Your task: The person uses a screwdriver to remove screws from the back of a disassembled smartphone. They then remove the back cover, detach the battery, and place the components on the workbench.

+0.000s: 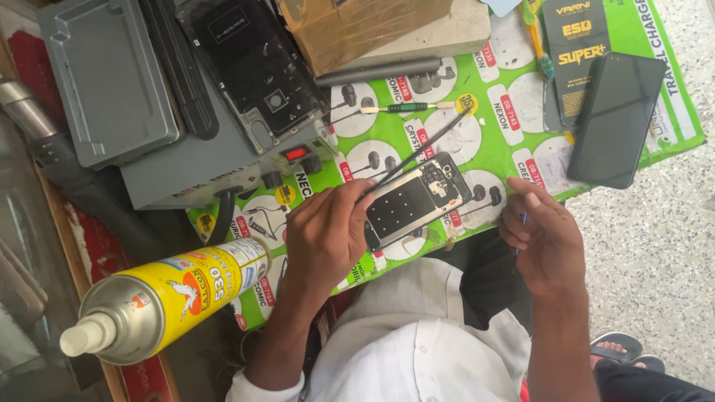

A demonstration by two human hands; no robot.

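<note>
Left hand (324,234) fingers grip tweezers (417,152) over the opened phone (413,199); right hand (542,237) fingers curl around a small blue tool (523,219); a yellow spray can (167,298) stands nearby.

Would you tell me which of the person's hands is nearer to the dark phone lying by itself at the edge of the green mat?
Right. The right hand sits just below and left of the dark phone; the left hand is farther off, beyond the opened phone.

The person wears a white shirt (417,350) with its sleeves rolled up near the elbows, a small button showing on the front, and dark trousers (484,279). Both hands, left hand (324,234) and right hand (544,242), are bare, without rings or a watch.
</note>
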